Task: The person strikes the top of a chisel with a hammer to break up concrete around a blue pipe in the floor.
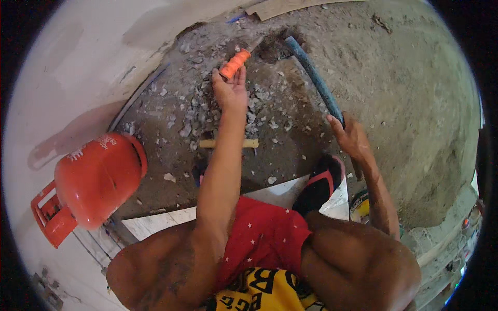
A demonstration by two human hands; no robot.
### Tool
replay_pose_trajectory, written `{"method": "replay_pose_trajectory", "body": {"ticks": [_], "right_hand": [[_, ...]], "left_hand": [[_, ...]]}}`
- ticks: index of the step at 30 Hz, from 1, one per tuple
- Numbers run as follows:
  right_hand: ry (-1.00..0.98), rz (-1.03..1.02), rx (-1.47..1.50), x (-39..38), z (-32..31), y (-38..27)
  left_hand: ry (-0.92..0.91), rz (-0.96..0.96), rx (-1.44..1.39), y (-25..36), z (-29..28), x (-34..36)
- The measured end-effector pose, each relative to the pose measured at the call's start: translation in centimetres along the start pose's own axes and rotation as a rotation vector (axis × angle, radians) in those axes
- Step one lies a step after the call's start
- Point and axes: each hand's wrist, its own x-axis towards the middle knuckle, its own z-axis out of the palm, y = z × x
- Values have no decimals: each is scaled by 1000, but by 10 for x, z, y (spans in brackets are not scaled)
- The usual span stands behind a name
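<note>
A rough dirt floor [404, 93] littered with broken grey rubble [259, 98] is spreading out beside a pale plastered wall [78, 62], and a person is crouching over it. The left hand [230, 89] is reaching forward and closing its fingers around an orange-handled tool [234, 63], which is lying tilted at the far edge of the rubble, close to a dark hole in the ground; its working end is hidden in the debris. The right hand [353, 137] is wrapping around a long blue pipe [314, 78] that is running diagonally from that hole back toward the person. Between the two arms, a pale wooden handle [229, 143] is lying flat on the floor, passing behind the left forearm. A black and red sandal [321, 184] is resting on a white tile [280, 194] just beside the right hand. To the left, an orange gas cylinder [96, 179] is standing against the wall. The person is wearing red shorts [264, 233] with small white stars.
</note>
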Motion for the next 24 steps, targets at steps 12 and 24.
{"method": "replay_pose_trajectory", "body": {"ticks": [12,24], "right_hand": [[30,40,-70,-5,-5,39],[76,73,-48,-17,1,43]], "left_hand": [[-269,433,932,27,50,-17],[-556,505,1314,36,127,2]]}}
